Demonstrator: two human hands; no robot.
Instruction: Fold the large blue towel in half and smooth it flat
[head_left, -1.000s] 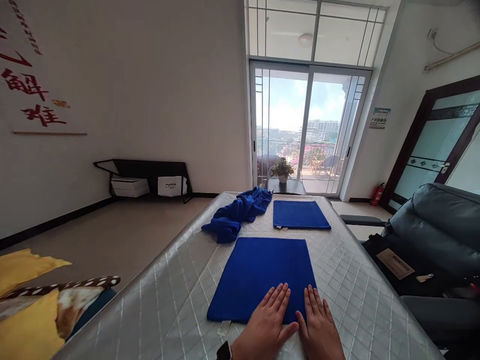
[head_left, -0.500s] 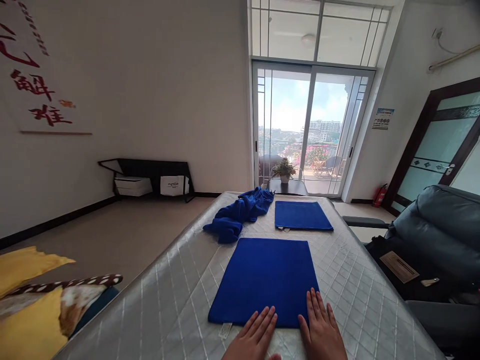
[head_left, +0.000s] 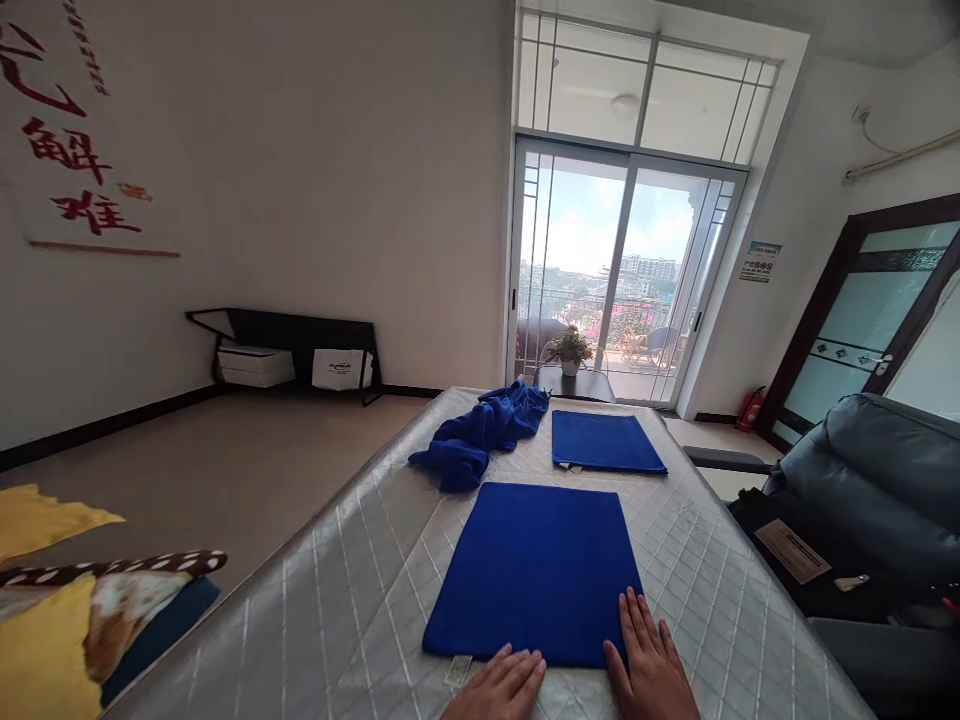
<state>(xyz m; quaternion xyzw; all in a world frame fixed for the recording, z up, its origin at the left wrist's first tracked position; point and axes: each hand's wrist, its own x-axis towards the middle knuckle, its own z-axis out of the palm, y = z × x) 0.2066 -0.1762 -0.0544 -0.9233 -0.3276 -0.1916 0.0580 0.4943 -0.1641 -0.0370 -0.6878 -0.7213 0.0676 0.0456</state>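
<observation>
A blue cloth [head_left: 540, 575] lies flat in a near-square on the silver quilted table cover [head_left: 337, 610]. Fingertips of my left hand [head_left: 499, 687] rest on its near edge, beside a small white tag. My right hand [head_left: 651, 660] lies flat at its near right corner, fingers spread a little. Neither hand grips anything. Farther back is a second flat blue cloth [head_left: 606, 441] with white tags at its near edge. Left of that, a crumpled heap of blue cloth [head_left: 484, 435] lies near the far end of the table.
Yellow cloths [head_left: 52, 640] and a patterned one lie at the lower left. A dark armchair [head_left: 885, 480] with a bag and brown card stands along the right side. Beyond the table's far end is a potted plant [head_left: 570, 348] on a small dark table.
The view has tilted and shifted slightly. My left hand has moved slightly down and left relative to the near cloth, and its fingers are less stretched. The cloths look unchanged.
</observation>
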